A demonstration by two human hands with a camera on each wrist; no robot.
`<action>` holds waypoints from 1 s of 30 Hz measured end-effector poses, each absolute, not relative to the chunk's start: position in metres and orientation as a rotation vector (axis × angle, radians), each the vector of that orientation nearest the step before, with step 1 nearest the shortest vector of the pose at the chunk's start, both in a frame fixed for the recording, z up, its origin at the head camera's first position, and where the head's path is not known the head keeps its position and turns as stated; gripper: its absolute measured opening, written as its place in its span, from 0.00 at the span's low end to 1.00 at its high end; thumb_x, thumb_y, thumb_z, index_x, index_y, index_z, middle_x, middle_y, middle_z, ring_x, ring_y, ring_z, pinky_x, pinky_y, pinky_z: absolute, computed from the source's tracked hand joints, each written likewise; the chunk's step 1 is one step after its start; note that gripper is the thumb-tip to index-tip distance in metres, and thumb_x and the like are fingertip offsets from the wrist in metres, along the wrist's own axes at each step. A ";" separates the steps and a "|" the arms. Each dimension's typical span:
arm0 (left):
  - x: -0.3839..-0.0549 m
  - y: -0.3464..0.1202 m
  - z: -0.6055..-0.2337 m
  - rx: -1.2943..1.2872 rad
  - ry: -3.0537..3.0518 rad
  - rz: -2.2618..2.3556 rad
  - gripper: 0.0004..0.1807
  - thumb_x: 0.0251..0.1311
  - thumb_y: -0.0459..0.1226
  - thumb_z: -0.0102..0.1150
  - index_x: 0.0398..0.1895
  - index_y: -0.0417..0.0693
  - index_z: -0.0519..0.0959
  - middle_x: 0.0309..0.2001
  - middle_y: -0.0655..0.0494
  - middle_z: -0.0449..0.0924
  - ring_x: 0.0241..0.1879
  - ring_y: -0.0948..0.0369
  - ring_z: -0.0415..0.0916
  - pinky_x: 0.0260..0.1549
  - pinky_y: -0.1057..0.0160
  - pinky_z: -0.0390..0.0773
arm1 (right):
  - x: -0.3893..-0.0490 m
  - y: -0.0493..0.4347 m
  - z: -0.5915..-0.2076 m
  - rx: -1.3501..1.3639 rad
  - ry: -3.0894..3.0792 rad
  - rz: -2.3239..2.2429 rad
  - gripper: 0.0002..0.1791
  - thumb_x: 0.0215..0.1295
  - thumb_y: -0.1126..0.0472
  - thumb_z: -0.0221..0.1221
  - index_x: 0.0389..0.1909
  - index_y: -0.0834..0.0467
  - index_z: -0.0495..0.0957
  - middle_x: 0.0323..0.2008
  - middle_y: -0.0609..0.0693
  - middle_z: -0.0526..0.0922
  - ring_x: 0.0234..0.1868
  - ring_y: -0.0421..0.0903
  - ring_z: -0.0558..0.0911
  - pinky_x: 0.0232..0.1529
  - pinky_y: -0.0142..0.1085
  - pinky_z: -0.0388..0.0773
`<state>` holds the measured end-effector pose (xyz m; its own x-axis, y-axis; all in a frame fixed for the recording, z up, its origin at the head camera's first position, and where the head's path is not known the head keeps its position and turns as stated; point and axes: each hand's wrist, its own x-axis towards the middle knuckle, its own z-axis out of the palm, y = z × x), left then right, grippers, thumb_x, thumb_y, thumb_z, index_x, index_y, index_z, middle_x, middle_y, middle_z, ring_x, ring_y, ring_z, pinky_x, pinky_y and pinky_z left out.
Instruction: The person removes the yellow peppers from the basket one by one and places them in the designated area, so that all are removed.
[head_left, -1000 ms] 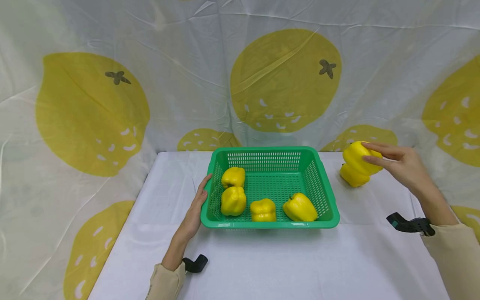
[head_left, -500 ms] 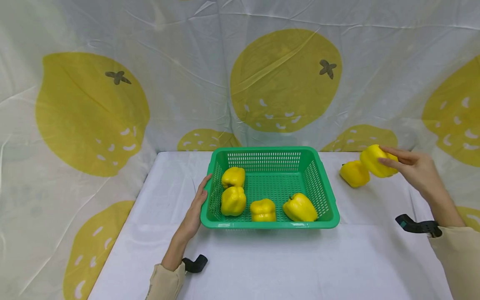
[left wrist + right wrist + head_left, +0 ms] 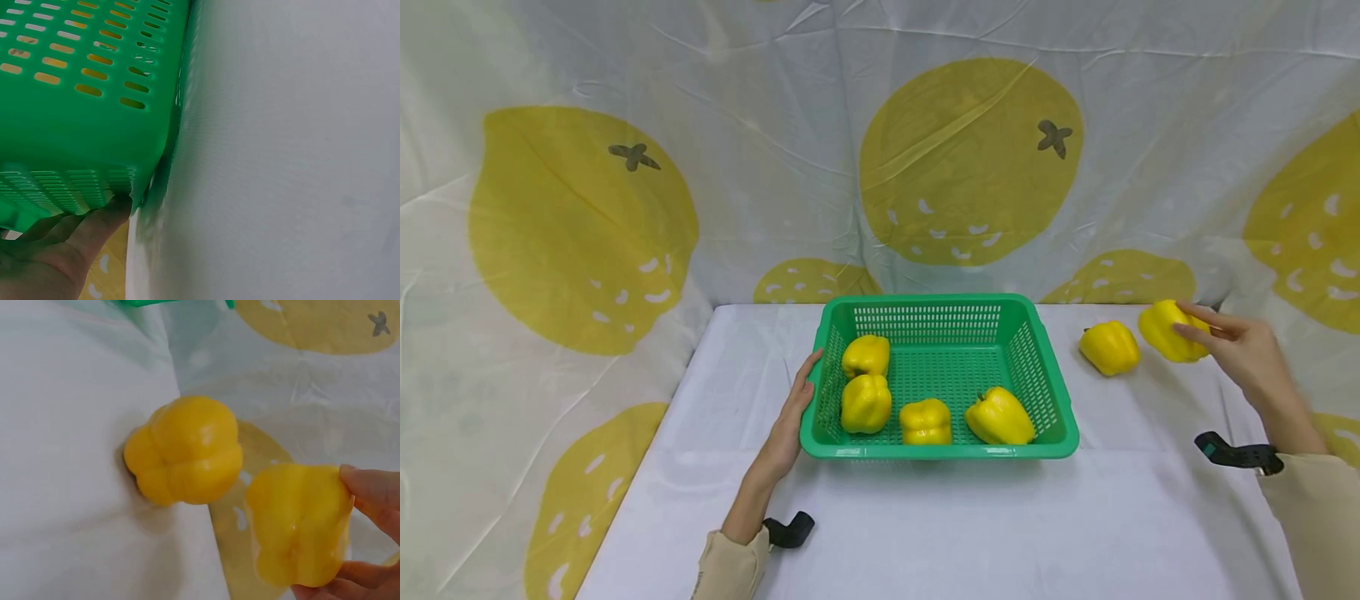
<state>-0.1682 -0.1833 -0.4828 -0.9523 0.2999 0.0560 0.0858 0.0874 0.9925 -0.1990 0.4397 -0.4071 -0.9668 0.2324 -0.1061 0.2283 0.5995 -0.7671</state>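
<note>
The work looks part-way along, with six peppers split between two places. Four glossy yellow bell peppers are inside the green rectangular plastic basket with slotted walls: two near its left wall, one behind the other, one toward the middle of the near wall, and one tilted in the near right corner.

Two are outside. A lobed yellow bell pepper lying on its side is on the bench covered in white cloth, to the right of the basket and apart from it. The last, a plump yellow bell pepper in the grasp, is just beyond that one, and appears to be held off the bench.

The right hand has its thumb and fingers clamped on this pepper from opposite sides. The left hand lies against the basket's left side, fingers fairly straight and touching the outer wall under the rim, perhaps to steady it.

By this count, the four in the basket are settled, the held one is in progress, and the bench one is untouched.
</note>
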 end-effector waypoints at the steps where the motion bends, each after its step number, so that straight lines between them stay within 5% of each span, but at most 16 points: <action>1: -0.168 -0.183 -0.483 0.393 2.189 1.983 0.28 0.84 0.52 0.22 0.83 0.74 0.45 0.85 0.62 0.36 0.83 0.53 0.35 0.77 0.35 0.34 | -0.199 0.440 -0.410 -0.414 -2.801 1.348 0.38 0.72 0.34 0.57 0.78 0.42 0.64 0.81 0.65 0.49 0.76 0.76 0.53 0.70 0.76 0.48; 9: -0.167 -0.184 -0.484 0.395 2.189 1.986 0.28 0.84 0.52 0.22 0.84 0.73 0.45 0.85 0.61 0.36 0.83 0.53 0.35 0.77 0.36 0.34 | -0.205 0.445 -0.432 -0.443 -2.781 1.321 0.39 0.72 0.35 0.57 0.77 0.50 0.64 0.80 0.69 0.50 0.74 0.73 0.56 0.70 0.74 0.52; 12: -0.167 -0.184 -0.484 0.396 2.192 1.985 0.28 0.84 0.52 0.22 0.83 0.73 0.45 0.85 0.62 0.36 0.83 0.53 0.35 0.77 0.35 0.34 | -0.207 0.446 -0.441 -0.440 -2.795 1.259 0.39 0.72 0.35 0.58 0.75 0.52 0.66 0.77 0.71 0.59 0.62 0.64 0.63 0.62 0.61 0.63; 15: -0.167 -0.184 -0.485 0.399 2.199 1.982 0.28 0.84 0.53 0.22 0.83 0.73 0.45 0.85 0.62 0.36 0.83 0.54 0.34 0.78 0.35 0.34 | -0.208 0.447 -0.448 -0.419 -2.792 1.204 0.38 0.70 0.35 0.60 0.73 0.51 0.70 0.67 0.55 0.77 0.49 0.50 0.64 0.47 0.44 0.60; 17: -0.167 -0.185 -0.485 0.399 2.202 1.984 0.28 0.84 0.52 0.22 0.83 0.73 0.45 0.85 0.62 0.37 0.83 0.54 0.34 0.78 0.35 0.34 | -0.209 0.448 -0.452 -0.404 -2.791 1.198 0.37 0.69 0.35 0.61 0.72 0.51 0.72 0.57 0.46 0.80 0.46 0.46 0.62 0.42 0.40 0.56; 19: -0.167 -0.185 -0.485 0.399 2.201 1.985 0.28 0.84 0.52 0.22 0.83 0.73 0.45 0.85 0.62 0.37 0.83 0.54 0.35 0.78 0.36 0.34 | -0.210 0.448 -0.454 -0.406 -2.799 1.191 0.37 0.69 0.35 0.61 0.72 0.51 0.72 0.59 0.46 0.80 0.48 0.46 0.64 0.42 0.38 0.57; 24: -0.167 -0.184 -0.484 0.392 2.198 1.987 0.28 0.84 0.53 0.22 0.83 0.74 0.45 0.85 0.62 0.37 0.83 0.53 0.35 0.77 0.36 0.34 | -0.212 0.447 -0.458 -0.441 -2.830 1.262 0.40 0.71 0.33 0.57 0.76 0.52 0.67 0.79 0.69 0.56 0.67 0.65 0.61 0.60 0.54 0.63; 27: -0.168 -0.184 -0.484 0.387 2.202 1.983 0.28 0.84 0.53 0.22 0.83 0.74 0.45 0.85 0.63 0.37 0.83 0.53 0.35 0.77 0.36 0.35 | -0.213 0.447 -0.459 -0.435 -2.836 1.321 0.41 0.72 0.34 0.56 0.77 0.54 0.64 0.80 0.69 0.50 0.77 0.72 0.52 0.71 0.69 0.53; 30: -0.168 -0.183 -0.484 0.384 2.204 1.981 0.28 0.84 0.53 0.22 0.83 0.75 0.45 0.85 0.63 0.37 0.83 0.53 0.35 0.77 0.36 0.35 | -0.212 0.449 -0.461 -0.406 -2.843 1.337 0.41 0.72 0.34 0.57 0.77 0.53 0.64 0.80 0.69 0.49 0.78 0.74 0.48 0.73 0.72 0.47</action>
<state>-0.1682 -0.1833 -0.4841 -0.9554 0.2899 0.0569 0.0874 0.0934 0.9918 -0.2122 0.4486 -0.4606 -0.9669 0.2186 -0.1319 0.2410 0.6110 -0.7540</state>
